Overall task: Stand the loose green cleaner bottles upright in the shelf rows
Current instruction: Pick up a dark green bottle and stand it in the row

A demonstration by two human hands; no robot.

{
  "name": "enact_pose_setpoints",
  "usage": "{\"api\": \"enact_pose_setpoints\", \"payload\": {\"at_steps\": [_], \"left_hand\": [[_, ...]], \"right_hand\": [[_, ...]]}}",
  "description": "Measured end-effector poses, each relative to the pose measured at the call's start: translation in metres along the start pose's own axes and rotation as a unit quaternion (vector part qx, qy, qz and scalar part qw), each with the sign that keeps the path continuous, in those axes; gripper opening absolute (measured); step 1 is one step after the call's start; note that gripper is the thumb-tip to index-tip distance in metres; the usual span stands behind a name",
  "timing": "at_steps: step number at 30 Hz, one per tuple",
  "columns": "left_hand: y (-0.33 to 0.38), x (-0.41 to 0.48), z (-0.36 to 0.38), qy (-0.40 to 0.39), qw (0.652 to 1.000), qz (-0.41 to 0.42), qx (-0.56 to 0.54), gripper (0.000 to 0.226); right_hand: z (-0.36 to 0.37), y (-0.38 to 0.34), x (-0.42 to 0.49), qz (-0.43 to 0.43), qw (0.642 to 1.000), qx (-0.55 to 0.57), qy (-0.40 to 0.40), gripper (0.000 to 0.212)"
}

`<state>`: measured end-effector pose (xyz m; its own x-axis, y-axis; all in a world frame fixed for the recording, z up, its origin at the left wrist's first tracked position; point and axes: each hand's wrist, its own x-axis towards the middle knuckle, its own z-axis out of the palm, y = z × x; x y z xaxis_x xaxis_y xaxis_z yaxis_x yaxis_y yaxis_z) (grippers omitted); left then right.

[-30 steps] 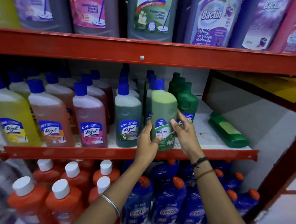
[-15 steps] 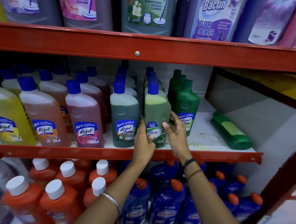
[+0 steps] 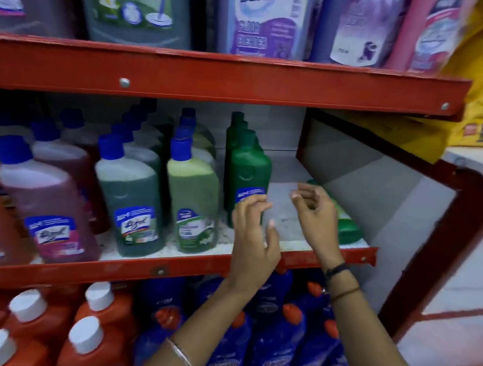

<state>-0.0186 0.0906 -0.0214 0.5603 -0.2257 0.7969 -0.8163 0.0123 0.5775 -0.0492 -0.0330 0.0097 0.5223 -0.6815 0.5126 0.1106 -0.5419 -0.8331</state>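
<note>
Blocking the lying green bottle point(image 3: 347, 231), right hand point(image 3: 315, 212)

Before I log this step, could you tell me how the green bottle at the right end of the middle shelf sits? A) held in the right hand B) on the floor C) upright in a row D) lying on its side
D: the green bottle lies flat on the shelf behind the empty right hand.
</note>
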Motion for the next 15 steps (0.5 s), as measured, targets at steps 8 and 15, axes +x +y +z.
{"api": "enact_pose_setpoints", "payload": {"at_steps": [8,15], "left_hand": [[-0.006,0.042,0.129,-0.276,0.907,-0.318,-0.023,0.047],[-0.01,0.046,0.157,-0.321,0.852,-0.413,-0.033,0.058]], "right_hand": [[-0.076,0.089,0.069,0.212,0.916,-0.325,-0.106,0.05],[-0.074,0.103,0.084,0.263,0.944,-0.163,-0.111,0.041]]}}
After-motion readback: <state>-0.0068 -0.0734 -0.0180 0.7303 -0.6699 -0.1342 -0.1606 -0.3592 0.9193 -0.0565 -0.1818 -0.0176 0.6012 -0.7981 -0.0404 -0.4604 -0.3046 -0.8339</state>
